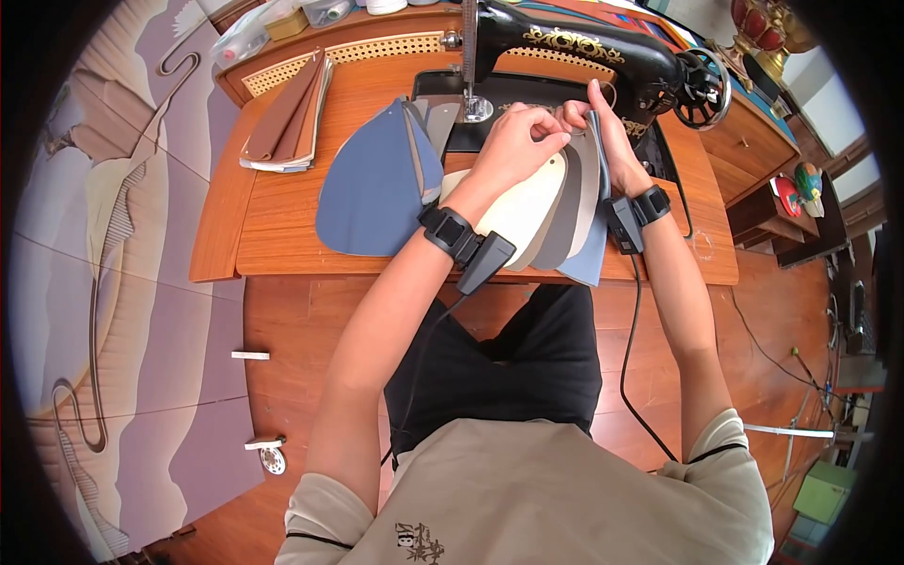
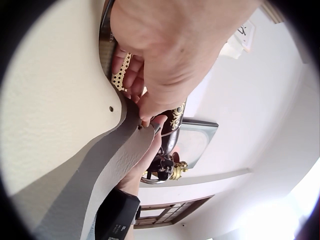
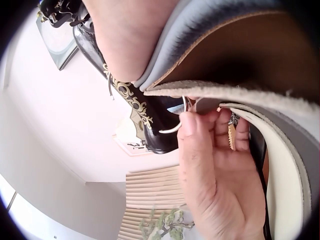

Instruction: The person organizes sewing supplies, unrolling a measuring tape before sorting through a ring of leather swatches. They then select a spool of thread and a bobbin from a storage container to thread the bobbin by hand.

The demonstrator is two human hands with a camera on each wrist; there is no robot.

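Note:
Leather swatches in a teardrop shape fan out over the table edge in the head view: a cream swatch [image 1: 529, 212], a dark grey swatch [image 1: 562, 221] and a blue swatch [image 1: 591, 259] among them. My left hand [image 1: 513, 141] pinches a thin metal ring [image 3: 172, 130] between thumb and forefinger; the ring's curved end stands free. Close beside it, my right hand [image 1: 614, 146] holds the narrow ends of the swatches, thumb pointing up. A small hole [image 2: 111, 109] shows in the cream swatch. More blue leather [image 1: 363, 202] lies flat to the left.
Behind the hands stands a black sewing machine [image 1: 584, 47] with gold ornament and a handwheel [image 1: 702, 89]. A stack of brown swatches [image 1: 287, 118] lies at the back left of the wooden table [image 1: 282, 217]. Cables hang from both wrist cameras.

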